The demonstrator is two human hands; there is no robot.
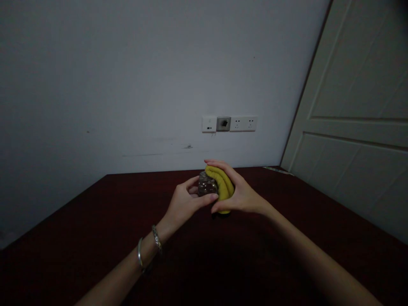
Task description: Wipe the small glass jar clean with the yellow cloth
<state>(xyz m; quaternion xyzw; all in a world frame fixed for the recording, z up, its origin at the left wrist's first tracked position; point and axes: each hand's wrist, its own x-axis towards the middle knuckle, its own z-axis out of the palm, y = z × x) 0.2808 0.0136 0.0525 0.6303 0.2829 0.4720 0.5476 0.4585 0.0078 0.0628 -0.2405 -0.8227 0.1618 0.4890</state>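
The person's two hands are meeting above the dark red table (pixel 143 238), near its far edge. The left hand (pixel 188 199) grips a small glass-like container (pixel 206 186), which has a bumpy, shiny surface; its thumb lies along the near side, and the other fingers are bent around the left side. The right hand (pixel 244 192) has its fingers curved around a folded yellow cloth (pixel 225 187) and holds it firmly. The cloth is pressed to the right side of the container and covers a part of it, so whether this side is open cannot be told. Two silver bracelets (pixel 140 254) are on the left wrist.

Behind the table stands a pale wall (pixel 143 76) with some dark marks (pixel 188 146). On it, a row of sockets (pixel 244 123) is fixed, with one grey plate (pixel 223 123) among the white ones. At the right there is a panelled door (pixel 350 102).
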